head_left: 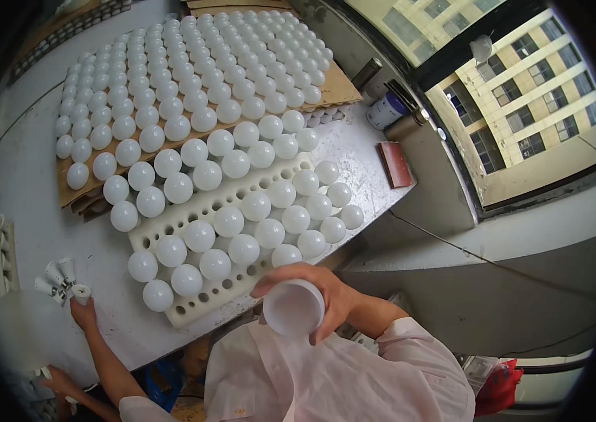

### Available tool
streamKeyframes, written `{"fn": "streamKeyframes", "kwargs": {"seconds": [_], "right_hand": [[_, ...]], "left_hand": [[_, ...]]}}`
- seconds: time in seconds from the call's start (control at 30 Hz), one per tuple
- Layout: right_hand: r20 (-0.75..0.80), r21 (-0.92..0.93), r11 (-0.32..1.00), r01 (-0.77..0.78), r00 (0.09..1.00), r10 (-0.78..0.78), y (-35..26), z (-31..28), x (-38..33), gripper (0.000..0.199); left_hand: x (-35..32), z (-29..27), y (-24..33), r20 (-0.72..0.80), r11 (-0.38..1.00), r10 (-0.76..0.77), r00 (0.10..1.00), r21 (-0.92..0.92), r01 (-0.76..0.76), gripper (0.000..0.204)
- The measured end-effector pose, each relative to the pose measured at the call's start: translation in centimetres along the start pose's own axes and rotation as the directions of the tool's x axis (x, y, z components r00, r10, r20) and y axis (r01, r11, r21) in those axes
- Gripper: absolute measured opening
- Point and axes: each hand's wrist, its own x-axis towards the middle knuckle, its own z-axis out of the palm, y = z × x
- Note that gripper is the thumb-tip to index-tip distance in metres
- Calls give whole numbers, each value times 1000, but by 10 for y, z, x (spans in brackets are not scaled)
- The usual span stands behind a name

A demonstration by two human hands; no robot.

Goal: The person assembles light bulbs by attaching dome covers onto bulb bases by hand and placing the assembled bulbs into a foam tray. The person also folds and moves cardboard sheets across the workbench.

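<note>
My right hand (340, 299) is closed round a white bulb cover (293, 308), its round open side facing up at me, just in front of the table's near edge. My left hand (83, 314) grips a small white bulb base (81, 291) over the left part of the table. Beside that hand lie several more bulb bases (57, 273) with silvery parts. A white foam tray (189, 314) with rows of holes stands in front of me, and round white bulbs (244, 249) are set in it in rows.
Farther back, many white bulbs (177, 127) stand in rows over brown cardboard (73, 193). A dark red box (395, 164) and a blue-white can (385, 111) stand by the window. At lower left are another person's hand (62, 383) and a blurred pale round shape (22, 330).
</note>
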Motion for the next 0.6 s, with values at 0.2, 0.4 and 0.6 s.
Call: {"fn": "streamKeyframes", "kwargs": {"seconds": [0.2, 0.4, 0.6], "right_hand": [[-256, 260, 966, 8, 965, 61, 51, -33, -29, 94], [-107, 343, 936, -85, 986, 129, 65, -55, -18, 86], [67, -217, 974, -59, 995, 75, 64, -63, 3, 83]], "left_hand": [[-87, -33, 76, 209, 613, -170, 963, -743, 270, 53], [-228, -114, 195, 224, -64, 359, 906, -963, 263, 53], [-278, -117, 284, 427, 292, 744, 514, -900, 325, 50]]}}
